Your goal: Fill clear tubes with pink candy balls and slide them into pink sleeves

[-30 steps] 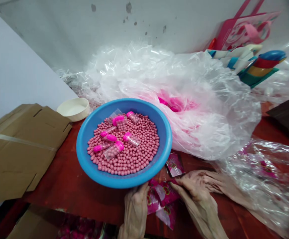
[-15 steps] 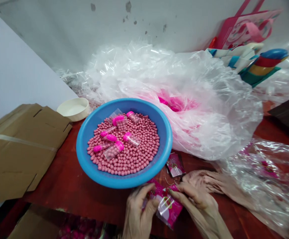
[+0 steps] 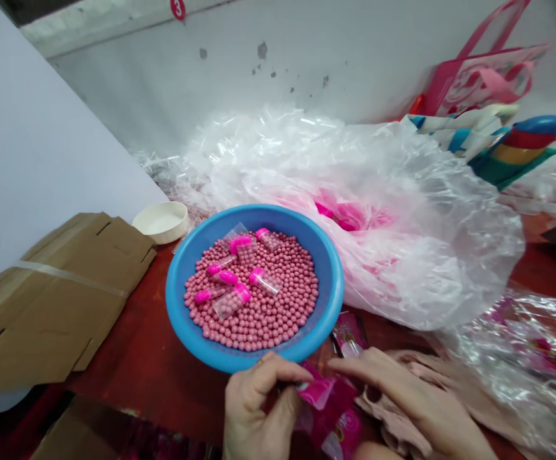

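Below the rim of a blue basin, my left hand pinches the upper edge of a pink printed packet between thumb and fingers. My right hand is on the packet's right side, its index finger stretched out over it; whether it grips the packet is hidden. Pink beads fill much of the basin. Several small clear tubes with bright pink caps lie on them. Another pink packet rests on the table just right of the basin.
Flattened cardboard boxes lie at the left, near a shallow white dish. Crumpled clear plastic bags spread behind and to the right. A tan cloth sits by my right hand. Bags and a colourful object stand at the back right.
The packet is turned and bent in my left hand's pinch. My right hand has shifted, its index finger now straighter. The whole view has moved, so the basin appears further right and lower.
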